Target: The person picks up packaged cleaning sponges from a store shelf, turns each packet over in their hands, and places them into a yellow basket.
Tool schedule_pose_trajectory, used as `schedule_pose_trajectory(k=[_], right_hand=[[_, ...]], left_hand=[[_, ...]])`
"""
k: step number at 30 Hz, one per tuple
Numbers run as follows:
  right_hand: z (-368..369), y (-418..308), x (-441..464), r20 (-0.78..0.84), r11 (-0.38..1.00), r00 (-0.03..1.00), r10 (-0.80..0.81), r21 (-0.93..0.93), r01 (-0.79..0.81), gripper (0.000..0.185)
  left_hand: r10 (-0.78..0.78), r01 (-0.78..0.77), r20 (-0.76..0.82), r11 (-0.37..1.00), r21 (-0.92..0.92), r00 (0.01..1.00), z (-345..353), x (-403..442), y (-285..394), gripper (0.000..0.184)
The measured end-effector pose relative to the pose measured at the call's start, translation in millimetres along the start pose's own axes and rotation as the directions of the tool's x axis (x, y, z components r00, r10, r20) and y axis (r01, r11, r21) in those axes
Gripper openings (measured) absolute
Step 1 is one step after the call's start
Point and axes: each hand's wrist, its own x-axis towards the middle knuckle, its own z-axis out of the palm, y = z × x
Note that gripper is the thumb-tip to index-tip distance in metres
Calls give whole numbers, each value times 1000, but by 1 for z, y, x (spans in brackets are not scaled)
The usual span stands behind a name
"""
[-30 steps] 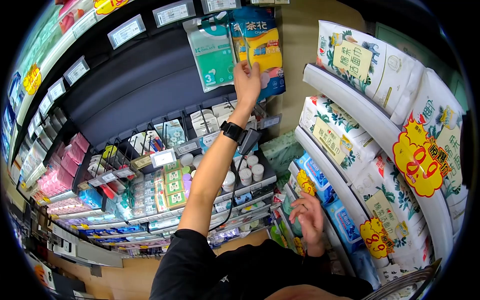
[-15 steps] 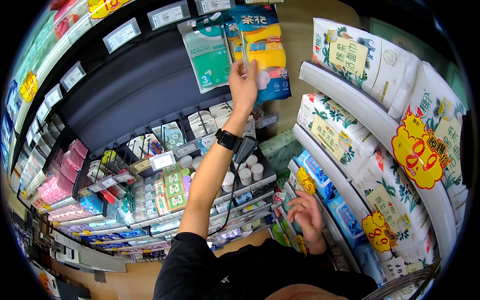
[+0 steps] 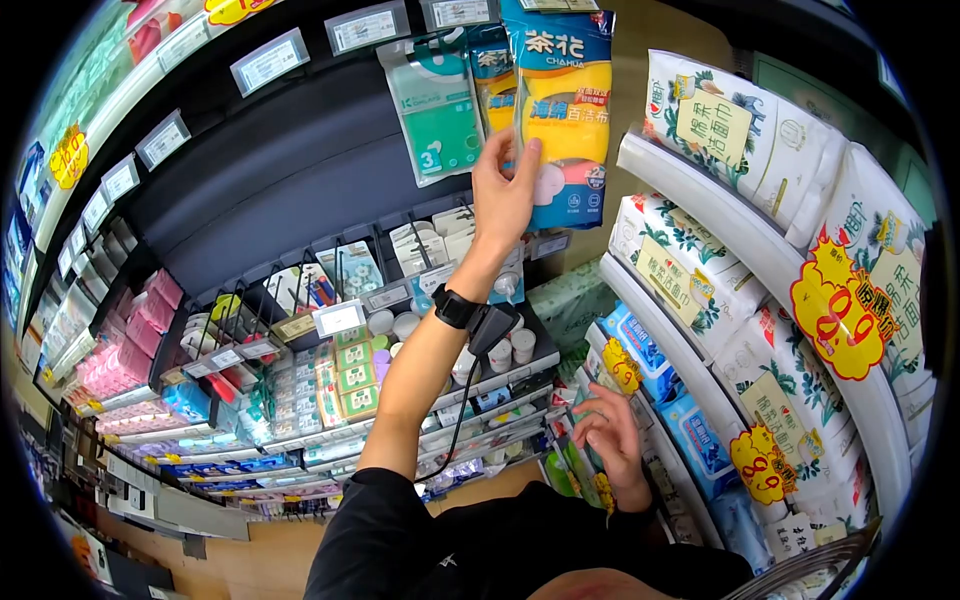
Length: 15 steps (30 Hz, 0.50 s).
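My left hand (image 3: 508, 190), raised and wearing a black wristband, pinches the left edge of a blue and yellow pack of sponge cloths (image 3: 568, 140), its thumb over the front. The pack hangs upright at the top, below a price tag. Behind it a second blue and yellow pack (image 3: 495, 80) shows in part. Just left hangs a green pack of cloths (image 3: 440, 125), apart from my fingers. Lower right, my right hand (image 3: 612, 440) is held up with loosely curled fingers apart and nothing in it, near the shelf with blue wipes packs (image 3: 692, 435).
White face towel packs (image 3: 745, 135) fill the curved shelf (image 3: 720, 205) on the right, with yellow price stickers (image 3: 840, 310). Below my left arm, hooks and shelves hold boxes, white jars (image 3: 522, 345) and pink packs (image 3: 130, 345). A black cable (image 3: 458, 430) runs from the left wrist.
The front sponge cloth pack has moved right and slightly down with my left hand, separating from the pack behind it. The view has shifted slightly; my right hand stays much the same.
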Motion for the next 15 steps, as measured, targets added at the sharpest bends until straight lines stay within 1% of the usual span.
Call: schedule_pose_trajectory(k=[1, 3, 6, 8, 10, 11, 14, 15], right_hand=[[2, -1, -1, 3, 1000, 1000, 1, -4, -1, 60], [4, 1, -1, 9, 1000, 1000, 5, -8, -5, 60], [9, 3, -3, 21, 1000, 1000, 14, -7, -14, 60], [13, 4, -6, 31, 1000, 999, 11, -13, -11, 61], [20, 5, -8, 30, 1000, 999, 19, -6, -18, 62], [23, 4, -10, 15, 1000, 1000, -7, -2, 7, 62], [37, 1, -18, -25, 996, 996, -88, 29, 89, 62], [41, 0, -22, -56, 993, 991, -119, 18, 120, 59]], left_hand=[[-4, 4, -2, 1000, 3, 1000, -4, -6, -1, 37], [-75, 76, 26, 995, -57, 997, -13, -18, -5, 33], [-108, 111, 37, 991, -71, 993, -28, -47, -3, 31], [-124, 125, 19, 990, -64, 992, -42, -69, -4, 31], [-159, 158, -13, 984, -87, 987, -58, -95, 11, 30], [-233, 231, -4, 965, -126, 972, -68, -109, 21, 31], [-304, 296, -17, 937, -188, 952, -90, -157, 42, 33], [-331, 324, -11, 929, -178, 944, -98, -175, 46, 34]])
